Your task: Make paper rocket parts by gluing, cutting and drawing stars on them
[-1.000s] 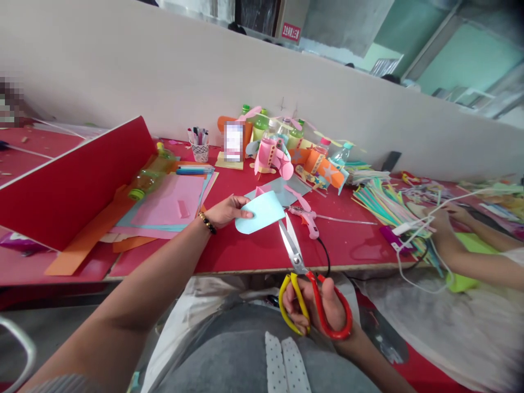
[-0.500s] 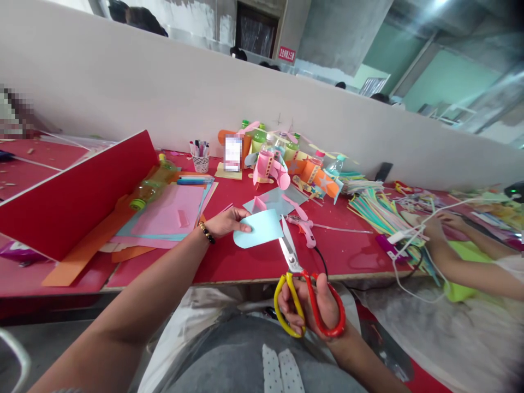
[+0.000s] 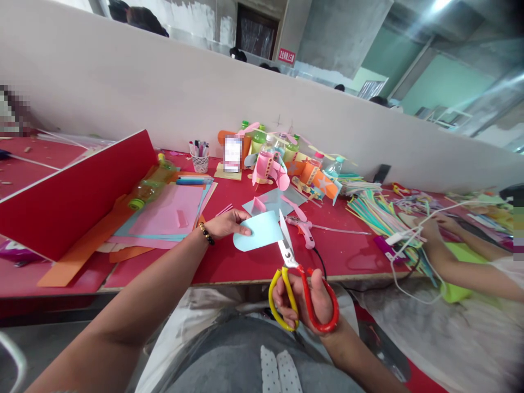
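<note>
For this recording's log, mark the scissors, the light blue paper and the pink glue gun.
Scissors (image 3: 289,257): head view, on the metal by the pivot.
Light blue paper (image 3: 262,231): head view, middle of its face.
Pink glue gun (image 3: 303,227): head view, on its body.

Soft, moderately bright light covers the red worktop (image 3: 347,259), where shadows are faint and blurry-edged. A ceiling light (image 3: 441,5) glares at the upper right, its haze streaking across the dimmer ceiling (image 3: 409,41). The light blue paper (image 3: 259,231) and scissors (image 3: 289,258) look fairly crisp; the white cloth (image 3: 458,333) at lower right smears. Wide-angle stretching marks the edges, the upper right corner darkens, and pixelation masks the phone screen (image 3: 233,153).
</note>
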The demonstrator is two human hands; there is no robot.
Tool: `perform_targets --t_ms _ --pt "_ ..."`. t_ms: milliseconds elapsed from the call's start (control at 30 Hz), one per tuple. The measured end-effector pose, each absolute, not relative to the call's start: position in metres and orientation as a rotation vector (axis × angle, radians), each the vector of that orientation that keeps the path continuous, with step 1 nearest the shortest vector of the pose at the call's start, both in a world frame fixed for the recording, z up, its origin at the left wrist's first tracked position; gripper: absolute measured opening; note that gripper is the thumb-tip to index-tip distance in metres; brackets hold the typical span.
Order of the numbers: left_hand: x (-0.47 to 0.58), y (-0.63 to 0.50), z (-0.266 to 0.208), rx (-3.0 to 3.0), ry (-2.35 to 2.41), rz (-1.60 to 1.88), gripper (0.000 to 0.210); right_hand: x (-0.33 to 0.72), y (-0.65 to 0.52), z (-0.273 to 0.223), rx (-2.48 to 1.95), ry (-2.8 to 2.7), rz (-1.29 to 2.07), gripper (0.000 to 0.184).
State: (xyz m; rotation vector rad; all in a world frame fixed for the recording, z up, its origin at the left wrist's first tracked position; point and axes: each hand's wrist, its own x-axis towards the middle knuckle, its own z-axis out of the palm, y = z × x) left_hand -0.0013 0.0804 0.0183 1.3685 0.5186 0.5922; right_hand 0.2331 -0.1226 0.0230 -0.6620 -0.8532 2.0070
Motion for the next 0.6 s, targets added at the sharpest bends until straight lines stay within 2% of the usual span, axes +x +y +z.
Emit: perform_targets --t_ms 600 --pt "0.003 0.077 0.021 1.398 0.502 0.566 0.032 0.225 -0.124 0.03 -0.709 -0.859 1.945 0.081"
